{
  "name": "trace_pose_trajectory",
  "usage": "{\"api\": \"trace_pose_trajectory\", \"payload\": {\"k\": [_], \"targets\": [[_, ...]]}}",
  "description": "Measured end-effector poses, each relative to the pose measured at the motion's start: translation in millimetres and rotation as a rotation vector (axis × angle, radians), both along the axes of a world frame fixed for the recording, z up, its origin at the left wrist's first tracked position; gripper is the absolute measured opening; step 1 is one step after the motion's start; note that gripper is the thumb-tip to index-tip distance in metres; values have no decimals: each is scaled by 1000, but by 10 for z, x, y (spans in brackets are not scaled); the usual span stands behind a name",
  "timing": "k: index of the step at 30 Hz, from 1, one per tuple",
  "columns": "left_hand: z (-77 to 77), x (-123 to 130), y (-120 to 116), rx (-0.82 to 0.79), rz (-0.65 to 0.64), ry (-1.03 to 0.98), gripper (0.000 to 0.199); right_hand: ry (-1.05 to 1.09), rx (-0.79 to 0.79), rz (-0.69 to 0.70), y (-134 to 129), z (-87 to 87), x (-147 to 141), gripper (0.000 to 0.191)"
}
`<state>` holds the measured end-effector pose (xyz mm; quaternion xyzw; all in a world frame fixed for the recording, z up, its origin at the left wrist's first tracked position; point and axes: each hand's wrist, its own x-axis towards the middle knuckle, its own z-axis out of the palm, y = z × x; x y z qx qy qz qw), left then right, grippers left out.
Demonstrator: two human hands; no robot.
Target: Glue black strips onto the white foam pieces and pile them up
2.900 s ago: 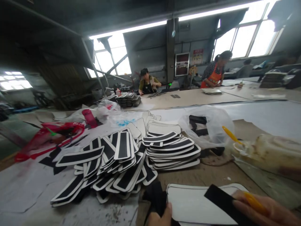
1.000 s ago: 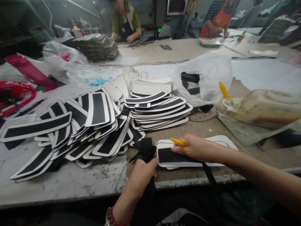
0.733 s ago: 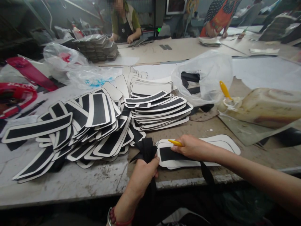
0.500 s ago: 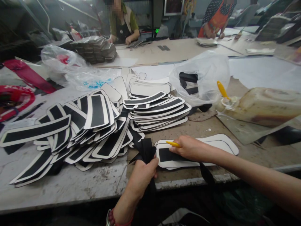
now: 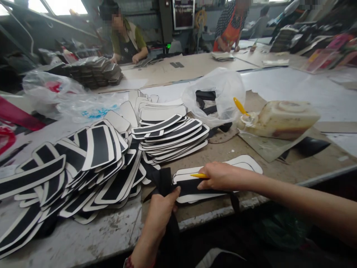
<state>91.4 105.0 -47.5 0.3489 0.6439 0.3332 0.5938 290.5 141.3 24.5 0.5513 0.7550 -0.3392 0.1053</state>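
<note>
My left hand point(image 5: 162, 208) is closed on a bundle of black strips point(image 5: 164, 179) at the left end of a white panel point(image 5: 185, 198). A black strip point(image 5: 188, 187) runs from that hand across the panel. Above it, my right hand point(image 5: 219, 176) is curled round a thin yellow tool point(image 5: 198, 175), its pointed end sticking out to the left; the rest is hidden in the fist. The right hand rests on the black strip. More white panels point(image 5: 248, 162) lie beneath, their rounded right ends showing past my forearm.
Heaps of white panels with black strips point(image 5: 97, 149) cover the left, with a neater stack point(image 5: 178, 139) behind. A clear plastic bag point(image 5: 228, 93) holds black pieces. A stained bottle point(image 5: 290, 117) lies on its side, a yellow handle point(image 5: 240, 106) at its mouth. Two people work across the table.
The view has swung right, so most things sit further left. The black strip now reaches over the panel's left edge to my left hand, where white border showed before. Both hands keep their holds.
</note>
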Motion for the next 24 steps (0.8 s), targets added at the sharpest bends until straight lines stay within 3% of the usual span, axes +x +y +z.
{"api": "trace_pose_trajectory", "payload": {"k": [6,9,17,24], "targets": [[-26,-58,-35,7,-13,-59,39,4,10,-172,-274,113,835,25],[-66,-72,-50,-12,-15,-52,44,-40,108,-252,-392,75,1049,27],[-47,-84,-92,-107,12,101,49,-496,257,-303,-462,-111,858,24],[90,-23,-76,-135,39,105,45,-468,201,-260,-386,-119,888,25]]}}
